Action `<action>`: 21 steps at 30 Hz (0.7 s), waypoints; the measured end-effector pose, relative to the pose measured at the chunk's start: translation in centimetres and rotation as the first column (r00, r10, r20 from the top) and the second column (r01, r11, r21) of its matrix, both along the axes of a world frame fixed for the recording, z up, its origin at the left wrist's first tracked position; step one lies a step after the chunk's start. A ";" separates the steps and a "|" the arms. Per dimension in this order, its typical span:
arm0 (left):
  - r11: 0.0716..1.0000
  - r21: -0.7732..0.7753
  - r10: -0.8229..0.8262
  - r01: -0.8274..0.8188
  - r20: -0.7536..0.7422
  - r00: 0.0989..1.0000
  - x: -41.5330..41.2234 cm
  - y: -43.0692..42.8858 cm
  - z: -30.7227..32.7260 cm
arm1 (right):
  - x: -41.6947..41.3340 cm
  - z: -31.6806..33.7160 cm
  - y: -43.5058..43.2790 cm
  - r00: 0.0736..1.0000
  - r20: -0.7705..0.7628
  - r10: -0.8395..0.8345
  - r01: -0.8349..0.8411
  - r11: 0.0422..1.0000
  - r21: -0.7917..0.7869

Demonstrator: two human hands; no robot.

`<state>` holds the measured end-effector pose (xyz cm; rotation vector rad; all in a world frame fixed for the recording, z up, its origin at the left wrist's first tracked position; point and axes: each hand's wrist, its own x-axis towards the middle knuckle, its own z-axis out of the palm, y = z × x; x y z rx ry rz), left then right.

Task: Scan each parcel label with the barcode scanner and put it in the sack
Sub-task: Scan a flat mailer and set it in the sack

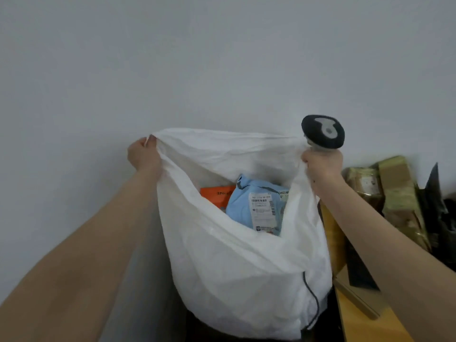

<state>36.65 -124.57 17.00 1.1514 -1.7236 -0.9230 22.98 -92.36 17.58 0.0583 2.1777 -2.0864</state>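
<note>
Head view, single frame. White crinkled plastic sack (234, 267) was held up in front of a plain pale grey wall (172, 58), its mouth pulled wide between both hands.

Left hand (143, 154) gripped the left end of the sack rim, fingers curled tight over a bunched fold of the material.

Right hand (322, 166) gripped the right end of the rim. Its fingers were closed in a fist round the pale handle of the black-headed barcode scanner (323, 132), with sack material caught in the same grip. The scanner head stood above the fist, tilted, its grey-inlaid top face toward the camera.

A thin dark cable (313, 299) ran down the outside of the sack at lower right; its ends could not be made out.

Inside the sack:
- A light blue plastic mailer parcel (243, 206) lay tilted toward the right side, its white printed shipping label (262, 211) with barcodes facing up.
- Just left of it, touching and partly hidden by it, was a flat orange parcel (217, 195) with dark lettering.

Right of the sack, behind the right forearm, stood brown cardboard boxes wrapped in glossy tape (397, 201), close together. A yellowish wooden surface (357, 317) lay below them at lower right. Dark items at far right were too unclear to identify
</note>
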 end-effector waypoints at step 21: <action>0.985 -0.102 0.130 -0.142 -0.116 0.985 0.8 -1.4 3.3 | -0.8 2.6 -0.6 0.998 -0.048 -0.035 0.030 0.995 -0.093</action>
